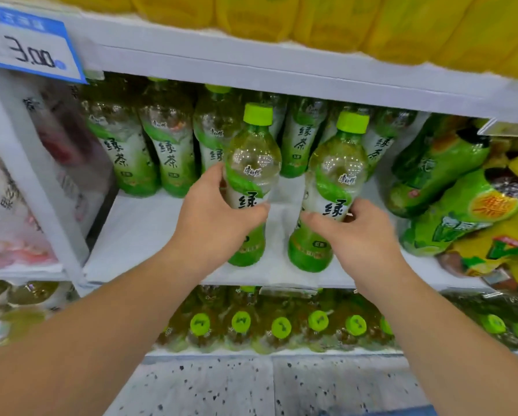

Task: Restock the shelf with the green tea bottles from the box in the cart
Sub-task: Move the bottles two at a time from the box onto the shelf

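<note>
Head view shows the placing step: the left hand (218, 214) wraps its fingers round one green tea bottle (250, 187) and the right hand (357, 232) round a second bottle (324, 202), both upright at centre frame on the shelf (143, 232), ahead of the back row (149, 151). Next, I judge, slide them back and let go.

white shelf (149, 232), green tea bottles (149, 151) standing on it

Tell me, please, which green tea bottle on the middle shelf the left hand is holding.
The front-left bottle: the left hand grips its label, while the right hand holds the front-right bottle.
</note>
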A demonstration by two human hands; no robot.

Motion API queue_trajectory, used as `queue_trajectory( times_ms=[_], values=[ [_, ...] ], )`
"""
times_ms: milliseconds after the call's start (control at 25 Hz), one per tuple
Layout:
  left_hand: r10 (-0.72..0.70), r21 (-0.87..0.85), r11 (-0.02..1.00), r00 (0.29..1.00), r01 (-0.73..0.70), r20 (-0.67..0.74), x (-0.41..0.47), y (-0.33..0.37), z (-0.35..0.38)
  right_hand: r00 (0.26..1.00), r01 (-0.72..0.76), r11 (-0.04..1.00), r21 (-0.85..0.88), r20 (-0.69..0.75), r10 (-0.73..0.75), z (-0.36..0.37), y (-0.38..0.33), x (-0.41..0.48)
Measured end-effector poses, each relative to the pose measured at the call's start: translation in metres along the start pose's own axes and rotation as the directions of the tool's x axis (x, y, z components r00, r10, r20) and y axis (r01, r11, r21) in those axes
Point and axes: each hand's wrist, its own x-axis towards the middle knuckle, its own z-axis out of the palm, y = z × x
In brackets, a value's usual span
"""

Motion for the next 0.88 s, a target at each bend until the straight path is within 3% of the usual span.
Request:
queue_trajectory(
  times_ms=[240,400,640,880],
  values=[
    [0.169,-0.116,0.979,0.985,-0.165,0.025,0.000,-0.015,0.022,0.994,0.100,0.993,0.060,0.039,-0.102,0.005,0.028,0.015],
    [0.076,-0.078,0.994,0.997,-0.075,0.016,-0.002,-0.031,0.024,0.986,0.149,0.984,0.093,0.060,-0.155,0.006,0.038,0.010],
    [-0.014,0.243,0.970,1.000,0.018,-0.018,-0.011,-0.053,0.025,0.981,0.124,0.991,0.057,0.143,-0.131,-0.001,0.055,0.004],
    [-0.030,0.119,0.992,0.990,0.046,-0.136,-0.011,-0.061,0.035,0.980,0.163,0.983,-0.079,0.124,-0.153,0.003,0.075,0.003]
  ],
)
